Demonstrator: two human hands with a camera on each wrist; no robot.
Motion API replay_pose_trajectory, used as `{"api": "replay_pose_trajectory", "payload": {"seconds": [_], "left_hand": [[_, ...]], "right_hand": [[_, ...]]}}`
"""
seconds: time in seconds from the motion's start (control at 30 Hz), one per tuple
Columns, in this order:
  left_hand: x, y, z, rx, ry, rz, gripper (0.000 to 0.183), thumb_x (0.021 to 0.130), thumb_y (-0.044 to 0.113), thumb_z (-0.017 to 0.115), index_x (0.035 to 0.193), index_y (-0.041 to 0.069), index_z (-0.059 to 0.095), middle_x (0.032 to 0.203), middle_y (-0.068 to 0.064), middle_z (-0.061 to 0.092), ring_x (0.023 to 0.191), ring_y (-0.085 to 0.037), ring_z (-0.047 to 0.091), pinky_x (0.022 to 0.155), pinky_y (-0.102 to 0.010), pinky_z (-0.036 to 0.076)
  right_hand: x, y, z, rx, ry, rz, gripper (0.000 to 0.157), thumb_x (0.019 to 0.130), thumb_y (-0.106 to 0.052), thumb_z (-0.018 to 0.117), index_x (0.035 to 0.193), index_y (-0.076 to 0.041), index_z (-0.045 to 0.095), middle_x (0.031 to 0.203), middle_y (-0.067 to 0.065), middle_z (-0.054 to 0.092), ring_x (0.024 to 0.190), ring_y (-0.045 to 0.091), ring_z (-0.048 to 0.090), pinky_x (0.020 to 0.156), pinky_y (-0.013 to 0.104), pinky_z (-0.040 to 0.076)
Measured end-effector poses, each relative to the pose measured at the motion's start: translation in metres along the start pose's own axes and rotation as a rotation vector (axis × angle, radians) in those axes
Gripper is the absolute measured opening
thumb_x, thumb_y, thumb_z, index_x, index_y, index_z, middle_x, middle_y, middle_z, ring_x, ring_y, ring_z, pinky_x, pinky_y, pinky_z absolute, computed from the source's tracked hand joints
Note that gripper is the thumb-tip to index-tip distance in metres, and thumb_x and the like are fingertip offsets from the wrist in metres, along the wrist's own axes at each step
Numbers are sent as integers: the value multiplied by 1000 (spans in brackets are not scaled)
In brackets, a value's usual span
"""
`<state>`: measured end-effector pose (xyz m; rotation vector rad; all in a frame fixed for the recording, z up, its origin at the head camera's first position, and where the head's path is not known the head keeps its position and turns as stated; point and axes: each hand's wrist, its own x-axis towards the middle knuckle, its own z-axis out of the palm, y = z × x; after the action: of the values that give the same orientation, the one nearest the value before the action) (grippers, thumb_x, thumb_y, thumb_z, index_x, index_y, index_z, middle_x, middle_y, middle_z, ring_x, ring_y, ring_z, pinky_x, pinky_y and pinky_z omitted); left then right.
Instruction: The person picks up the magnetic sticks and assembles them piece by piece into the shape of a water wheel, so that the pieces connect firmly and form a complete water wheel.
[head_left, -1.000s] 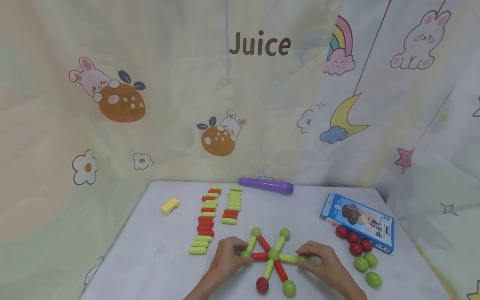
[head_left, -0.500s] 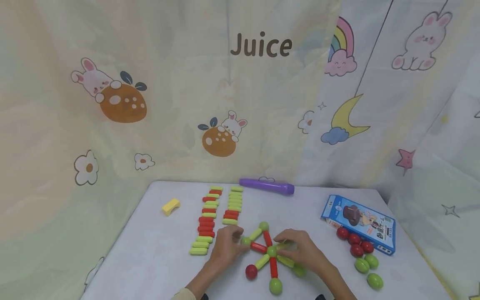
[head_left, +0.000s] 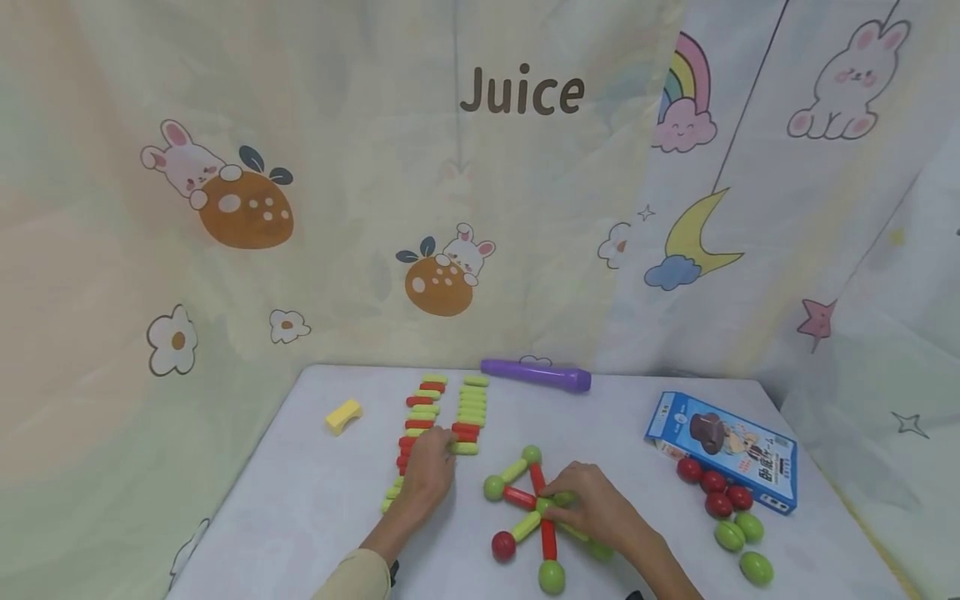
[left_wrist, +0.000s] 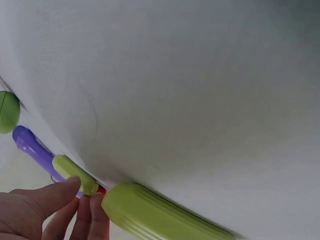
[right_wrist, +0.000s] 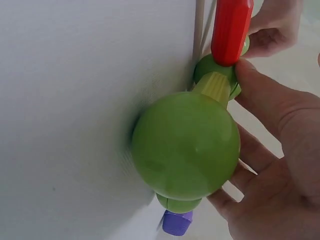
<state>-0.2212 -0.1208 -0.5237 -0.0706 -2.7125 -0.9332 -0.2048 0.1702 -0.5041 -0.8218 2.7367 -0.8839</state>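
A star-shaped build of magnetic-looking rods and balls lies on the table, with red rods (head_left: 519, 497) and light green rods (head_left: 527, 526) running out from a green centre ball (head_left: 545, 506). Green balls (head_left: 551, 577) and a red ball (head_left: 503, 546) cap its spokes. My right hand (head_left: 596, 504) grips the centre ball, thumb against it in the right wrist view, and covers the right-hand spokes. My left hand (head_left: 426, 471) reaches the rod rows at left, pinching the end of a light green rod (left_wrist: 75, 175) between thumb and fingers. Part of the left row is hidden behind it.
Rows of red and light green rods (head_left: 472, 404) lie back-left, beside a yellow arched block (head_left: 343, 417). A purple stick (head_left: 536, 375) lies along the back edge. At right are a blue box (head_left: 731, 450), several red balls (head_left: 712, 481) and green balls (head_left: 756, 568).
The build has turned clockwise. My left hand has let go of its outer ball and moved left to the rods. My right hand has shifted from an outer ball to the centre.
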Motion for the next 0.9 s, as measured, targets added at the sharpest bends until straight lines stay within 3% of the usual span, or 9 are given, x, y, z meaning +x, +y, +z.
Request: {"api": "replay_pose_trajectory", "payload": {"seconds": [0.17,0.33,0.5,0.73,0.9], "left_hand": [[2,1,3,5,-50,-21,21,90,-6,81,111,-3,82,93,-8,68,89,-18,62,78,-34,60],[-4,1,2,-27,-93,-49,23,91,-1,84,113,-5,81,101,-13,74,97,-23,68,84,-38,63],[-23,4,-7,-119,-69,-32,17,89,0,86,106,-3,82,96,-11,79,88,-19,69,79,-35,64],[-53,27,-14,-343,-105,-218,12,85,0,89,96,4,84,79,2,74,75,-13,65,64,-25,58],[-63,39,-7,-407,-97,-216,11,83,-3,88,90,3,83,75,2,72,72,-12,65,60,-24,57]], "right_hand": [[-2,1,3,16,5,2,22,90,-30,89,111,-23,86,97,-22,77,93,3,65,86,31,57],[-6,1,6,1,10,52,23,90,-33,88,111,-23,86,97,-19,77,93,5,66,84,30,58],[-11,1,11,-59,69,58,24,89,-34,89,109,-23,87,95,-18,77,90,2,63,81,28,57],[-17,-2,15,-113,146,71,24,86,-35,90,108,-24,86,93,-17,75,89,2,62,80,27,58],[-18,-2,16,-127,156,78,25,86,-35,90,108,-23,86,92,-18,75,87,0,60,79,26,57]]}}
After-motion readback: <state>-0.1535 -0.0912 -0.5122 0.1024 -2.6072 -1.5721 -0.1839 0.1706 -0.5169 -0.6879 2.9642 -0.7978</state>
